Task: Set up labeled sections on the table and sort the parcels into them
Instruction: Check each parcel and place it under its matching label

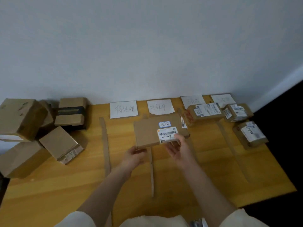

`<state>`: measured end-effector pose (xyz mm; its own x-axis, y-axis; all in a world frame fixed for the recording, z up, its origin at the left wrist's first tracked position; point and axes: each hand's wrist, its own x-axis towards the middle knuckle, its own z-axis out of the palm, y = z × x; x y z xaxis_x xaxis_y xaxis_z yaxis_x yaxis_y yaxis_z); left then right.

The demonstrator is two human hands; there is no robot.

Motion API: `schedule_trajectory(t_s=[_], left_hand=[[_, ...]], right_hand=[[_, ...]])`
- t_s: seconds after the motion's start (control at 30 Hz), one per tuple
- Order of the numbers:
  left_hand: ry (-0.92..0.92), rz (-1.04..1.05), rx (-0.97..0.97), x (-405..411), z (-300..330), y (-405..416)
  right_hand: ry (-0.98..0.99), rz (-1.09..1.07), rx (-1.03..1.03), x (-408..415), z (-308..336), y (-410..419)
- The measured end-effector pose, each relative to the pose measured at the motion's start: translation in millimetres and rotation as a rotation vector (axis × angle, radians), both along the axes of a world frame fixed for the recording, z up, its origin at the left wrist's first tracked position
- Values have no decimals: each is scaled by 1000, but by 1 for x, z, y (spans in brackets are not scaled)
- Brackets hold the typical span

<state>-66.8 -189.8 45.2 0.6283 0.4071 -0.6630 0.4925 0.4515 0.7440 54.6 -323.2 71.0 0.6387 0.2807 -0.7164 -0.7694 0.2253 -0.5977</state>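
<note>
Cardboard parcel [152,131], long axis across mid-frame, is gripped at near edge by both hands [157,153], above the table [65,185].

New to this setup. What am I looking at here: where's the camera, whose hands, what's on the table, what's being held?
There is no robot: a person works with bare hands, and the single picture comes from a camera worn on their head, looking forward and down.

The left hand grips the near edge of a flat cardboard parcel; the right hand holds its near right corner by the barcode label.

On the wooden table, four handwritten paper signs, such as this one, line the wall. Cardboard strips divide the table into sections. Three labelled parcels already sit in the right-hand sections. A pile of unsorted boxes waits at the left.
</note>
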Motion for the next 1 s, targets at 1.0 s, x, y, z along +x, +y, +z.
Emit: schedule_trajectory(t_s=[1.0], left_hand=[[508, -804, 529, 138, -55, -79]], right_hand=[[-53, 124, -685, 210, -85, -170]])
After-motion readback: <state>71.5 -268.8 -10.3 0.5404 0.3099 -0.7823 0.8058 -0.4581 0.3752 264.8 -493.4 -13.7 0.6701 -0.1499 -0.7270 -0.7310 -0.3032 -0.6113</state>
